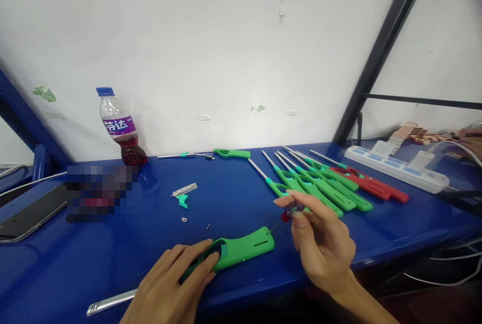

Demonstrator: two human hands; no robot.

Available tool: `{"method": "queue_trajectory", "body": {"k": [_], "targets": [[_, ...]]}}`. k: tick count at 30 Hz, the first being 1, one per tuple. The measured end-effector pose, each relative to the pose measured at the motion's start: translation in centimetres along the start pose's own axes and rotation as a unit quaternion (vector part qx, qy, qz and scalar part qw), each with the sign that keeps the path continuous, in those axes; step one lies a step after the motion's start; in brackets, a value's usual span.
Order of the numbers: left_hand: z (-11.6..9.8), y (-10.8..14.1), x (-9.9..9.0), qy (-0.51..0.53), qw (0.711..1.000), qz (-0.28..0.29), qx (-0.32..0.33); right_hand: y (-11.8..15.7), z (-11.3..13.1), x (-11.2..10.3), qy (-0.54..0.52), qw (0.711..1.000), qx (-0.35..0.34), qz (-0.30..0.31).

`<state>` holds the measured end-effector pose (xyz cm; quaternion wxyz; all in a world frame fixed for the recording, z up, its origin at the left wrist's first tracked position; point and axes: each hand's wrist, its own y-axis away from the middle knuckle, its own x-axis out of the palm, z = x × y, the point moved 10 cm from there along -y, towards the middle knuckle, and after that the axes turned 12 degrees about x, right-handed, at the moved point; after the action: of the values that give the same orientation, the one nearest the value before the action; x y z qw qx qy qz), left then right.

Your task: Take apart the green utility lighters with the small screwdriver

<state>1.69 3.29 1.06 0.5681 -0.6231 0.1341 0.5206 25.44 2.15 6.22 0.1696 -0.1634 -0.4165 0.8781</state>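
Note:
A green long-neck lighter (246, 249) lies on the blue table, its metal tube pointing to the lower left. My left hand (176, 276) is closed around its trigger end and partly hides it. Between the fingertips of my right hand (320, 236) is a small screwdriver (286, 213) with a red and clear handle. Its thin shaft slants down to the butt end of the lighter and seems to touch it near the small hole. Past my hands lie a clear fuel tank (185, 190), a turquoise trigger piece (183, 201) and tiny loose parts (184, 219).
Several green lighters (324, 191) and red lighters (371, 183) lie at the right. An empty green shell (232, 153) and a metal tube (171, 156) are near the wall. A drink bottle (120, 128) and phone (35, 211) stand left; a power strip (399, 168) sits far right.

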Motion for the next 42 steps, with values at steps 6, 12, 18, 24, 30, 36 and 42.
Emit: {"method": "queue_trajectory", "body": {"k": [6,12,18,24,30,36,42], "targets": [[-0.2,0.1,-0.2,-0.007,1.000,-0.001,0.000,-0.1,0.8,-0.4,0.038,0.998,-0.036,-0.032],[-0.2,-0.6,-0.5,0.003,1.000,-0.011,0.002,-0.1,-0.9,0.1,-0.004,0.999,0.032,-0.006],[0.0,0.3,0.2,-0.010,1.000,0.006,0.000,-0.3,-1.2,1.1,-0.028,0.997,0.057,0.039],[-0.1,-0.1,0.0,-0.003,1.000,0.004,0.004,-0.8,-1.8,0.6,-0.002,0.996,0.088,0.004],[-0.4,-0.6,-0.6,-0.007,1.000,-0.009,0.002,-0.8,-1.5,0.2,0.015,0.998,0.058,-0.015],[-0.1,0.5,0.4,-0.018,1.000,0.011,0.005,-0.5,-1.7,0.6,-0.008,0.996,0.085,0.010],[0.1,0.9,0.8,-0.017,1.000,0.024,-0.001,-0.3,-1.3,1.7,-0.042,0.994,0.086,0.053]]}}
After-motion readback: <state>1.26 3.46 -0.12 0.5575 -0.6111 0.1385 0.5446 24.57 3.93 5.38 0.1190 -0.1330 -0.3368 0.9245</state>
